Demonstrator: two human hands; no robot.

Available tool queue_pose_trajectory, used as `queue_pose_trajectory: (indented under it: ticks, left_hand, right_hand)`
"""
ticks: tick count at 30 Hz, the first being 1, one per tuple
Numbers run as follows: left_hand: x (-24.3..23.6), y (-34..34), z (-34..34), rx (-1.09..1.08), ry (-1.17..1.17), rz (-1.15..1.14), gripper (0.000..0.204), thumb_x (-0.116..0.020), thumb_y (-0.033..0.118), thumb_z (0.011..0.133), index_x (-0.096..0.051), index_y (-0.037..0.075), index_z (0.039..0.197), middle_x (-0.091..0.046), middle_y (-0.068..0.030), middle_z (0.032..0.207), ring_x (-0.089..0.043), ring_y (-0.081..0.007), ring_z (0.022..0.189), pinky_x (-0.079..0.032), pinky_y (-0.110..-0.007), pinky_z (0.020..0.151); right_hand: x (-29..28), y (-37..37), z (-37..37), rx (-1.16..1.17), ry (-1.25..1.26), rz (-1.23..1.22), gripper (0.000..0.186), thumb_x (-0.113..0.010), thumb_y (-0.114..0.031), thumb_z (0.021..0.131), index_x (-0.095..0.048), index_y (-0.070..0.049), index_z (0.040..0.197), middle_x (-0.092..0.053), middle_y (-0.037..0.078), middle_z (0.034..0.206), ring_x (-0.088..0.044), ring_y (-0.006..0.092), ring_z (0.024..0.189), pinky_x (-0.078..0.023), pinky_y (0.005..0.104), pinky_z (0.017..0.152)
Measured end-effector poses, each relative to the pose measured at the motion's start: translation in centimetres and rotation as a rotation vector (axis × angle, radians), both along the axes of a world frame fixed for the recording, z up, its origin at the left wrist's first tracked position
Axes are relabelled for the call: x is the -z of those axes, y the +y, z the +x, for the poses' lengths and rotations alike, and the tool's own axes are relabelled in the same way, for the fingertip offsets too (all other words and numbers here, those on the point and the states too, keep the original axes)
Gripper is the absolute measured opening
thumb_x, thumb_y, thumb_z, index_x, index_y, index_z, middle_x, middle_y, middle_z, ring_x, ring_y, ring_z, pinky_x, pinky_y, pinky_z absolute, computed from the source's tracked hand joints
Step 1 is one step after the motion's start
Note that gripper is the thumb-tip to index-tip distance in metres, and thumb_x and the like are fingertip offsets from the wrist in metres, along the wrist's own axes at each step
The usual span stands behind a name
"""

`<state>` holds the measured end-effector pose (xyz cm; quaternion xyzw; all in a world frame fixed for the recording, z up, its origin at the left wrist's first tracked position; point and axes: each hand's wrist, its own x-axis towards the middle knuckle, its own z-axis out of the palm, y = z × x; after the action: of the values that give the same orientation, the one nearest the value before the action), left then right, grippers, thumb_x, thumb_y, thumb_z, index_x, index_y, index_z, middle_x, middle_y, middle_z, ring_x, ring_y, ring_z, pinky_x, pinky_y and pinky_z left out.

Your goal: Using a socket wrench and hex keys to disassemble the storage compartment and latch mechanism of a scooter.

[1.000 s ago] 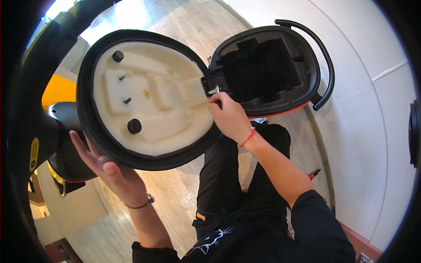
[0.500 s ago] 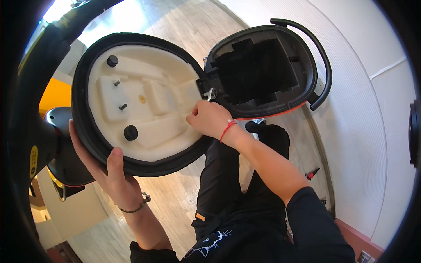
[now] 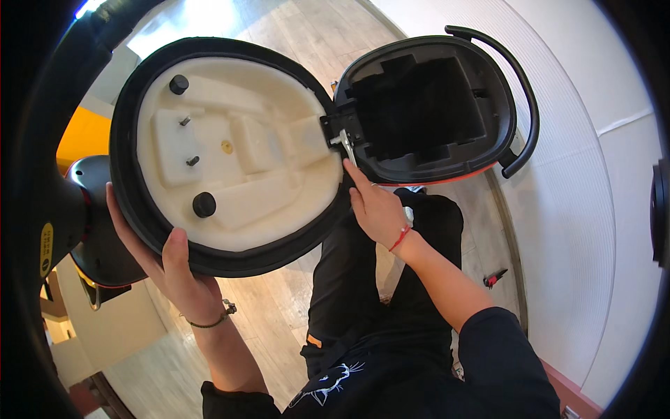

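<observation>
A scooter seat (image 3: 272,199) stands tipped up, its cream-coloured underside toward me. It has a black rim, two round black rubber stops and two threaded studs. My left hand (image 3: 185,276) grips the rim at lower left, thumb on the near side and fingers behind. Where the seat meets the black storage bucket (image 3: 481,150) there is a dark metal hinge (image 3: 326,129). A silver ratchet wrench (image 3: 346,142) has its head at this hinge. My right hand (image 3: 380,213) is closed around the handle, index finger stretched along it; the handle's end is hidden.
A curved black grab bar (image 3: 534,112) juts from the bucket's right end. Black scooter bodywork (image 3: 105,258) and a thick black bar (image 3: 77,77) stand at the left. My dark-trousered legs are below the bucket. A red-and-black tool (image 3: 495,278) lies on the wooden floor by the white wall.
My right hand has moved right and slightly down, swinging the wrench handle from the seat side toward the bucket side. The left hand still holds the rim; the view has shifted slightly.
</observation>
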<state>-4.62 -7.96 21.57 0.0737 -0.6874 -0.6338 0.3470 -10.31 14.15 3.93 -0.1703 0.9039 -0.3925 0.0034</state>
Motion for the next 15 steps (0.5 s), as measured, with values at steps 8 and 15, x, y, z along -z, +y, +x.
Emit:
queue_pose_trajectory:
  ticks: [8, 15]
  left_hand:
    - [-0.1, 0.1, -0.2, -0.003, -0.002, 0.023, 0.089, -0.065, 0.022, 0.074, -0.024, 0.007, 0.152, -0.034, -0.0138, 0.15, -0.038, -0.0294, 0.136, -0.033, -0.039, 0.112]
    - [-0.1, 0.2, -0.2, 0.013, -0.012, 0.058, 0.089, -0.065, 0.019, 0.074, -0.024, 0.007, 0.152, -0.034, -0.0131, 0.15, -0.038, -0.0292, 0.135, -0.032, -0.039, 0.112]
  right_hand:
    - [4.5, 0.9, 0.1, 0.121, -0.044, -0.031, 0.054, -0.048, -0.022, 0.099, -0.031, -0.011, 0.15, -0.065, 0.026, 0.097, -0.065, 0.0405, 0.084, -0.051, 0.0457, 0.07]
    - [0.9, -0.9, -0.9, 0.247, -0.328, -0.61, 0.043, -0.046, -0.02, 0.099, -0.043, -0.002, 0.137, -0.063, 0.026, 0.106, -0.062, 0.0392, 0.101, -0.047, 0.0409, 0.087]
